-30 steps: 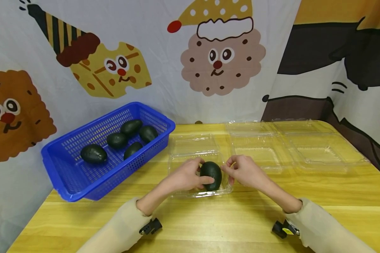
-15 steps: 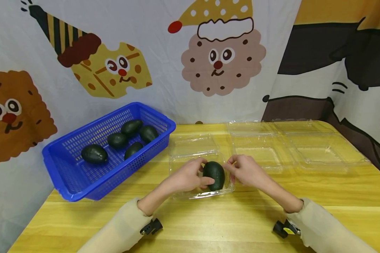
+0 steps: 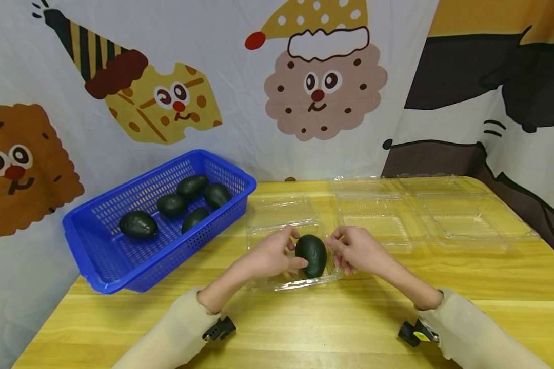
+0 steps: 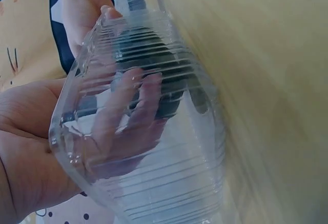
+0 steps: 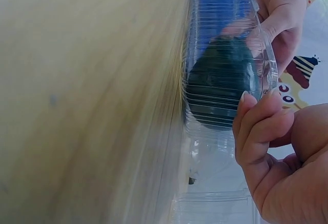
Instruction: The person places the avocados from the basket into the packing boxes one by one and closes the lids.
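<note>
A dark green avocado sits upright in the right part of a clear plastic clamshell box, whose lid lies folded back. My left hand reaches into the box, its thumb and index fingertips at the avocado's left side. Through the ribbed wall in the left wrist view, the fingers look loosely extended beside the avocado. My right hand pinches the box's right rim; in the right wrist view its fingertips are at that rim, near the avocado.
On the left a blue plastic basket holds several avocados. Two more clear boxes, one in the middle and one farther right, stand open along the back of the wooden table. A printed cloth hangs behind.
The avocado and the box's front edge shifted slightly right between the first two frames. Since then my left thumb has drawn back a little to the left across the avocado.
</note>
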Available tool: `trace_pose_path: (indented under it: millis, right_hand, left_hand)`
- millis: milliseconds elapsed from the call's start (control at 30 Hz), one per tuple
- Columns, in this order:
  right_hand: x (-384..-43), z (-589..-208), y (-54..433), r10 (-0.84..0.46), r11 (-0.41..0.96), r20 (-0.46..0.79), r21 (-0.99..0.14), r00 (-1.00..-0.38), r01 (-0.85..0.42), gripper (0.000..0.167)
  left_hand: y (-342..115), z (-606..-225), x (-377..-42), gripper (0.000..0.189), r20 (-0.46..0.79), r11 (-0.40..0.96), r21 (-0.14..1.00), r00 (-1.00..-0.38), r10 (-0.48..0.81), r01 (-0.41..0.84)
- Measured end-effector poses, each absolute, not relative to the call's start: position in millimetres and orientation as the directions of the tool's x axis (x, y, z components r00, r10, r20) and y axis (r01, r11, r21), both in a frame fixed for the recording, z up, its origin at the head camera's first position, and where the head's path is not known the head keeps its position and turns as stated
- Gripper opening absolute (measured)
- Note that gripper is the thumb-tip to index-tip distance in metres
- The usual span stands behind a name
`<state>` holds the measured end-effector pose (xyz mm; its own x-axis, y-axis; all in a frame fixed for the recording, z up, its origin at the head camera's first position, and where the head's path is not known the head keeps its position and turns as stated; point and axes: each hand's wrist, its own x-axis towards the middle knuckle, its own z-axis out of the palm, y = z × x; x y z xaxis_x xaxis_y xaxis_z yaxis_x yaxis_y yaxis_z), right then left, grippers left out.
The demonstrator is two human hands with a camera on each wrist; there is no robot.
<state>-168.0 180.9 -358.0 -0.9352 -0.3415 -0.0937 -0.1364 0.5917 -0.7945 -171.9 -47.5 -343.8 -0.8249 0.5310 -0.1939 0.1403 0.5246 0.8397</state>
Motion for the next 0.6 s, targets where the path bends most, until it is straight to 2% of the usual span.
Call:
trace_pose_path:
  millis: [600]
  right_hand:
    - [-167.5, -357.2, 181.2, -0.331, 0.596, -0.093, -0.792, -0.939, -0.132, 0.019]
  left_hand:
    - [-57.3, -333.6, -176.3, 0.053, -0.174, 0.620, 0.754, -0.845, 0.506, 0.216]
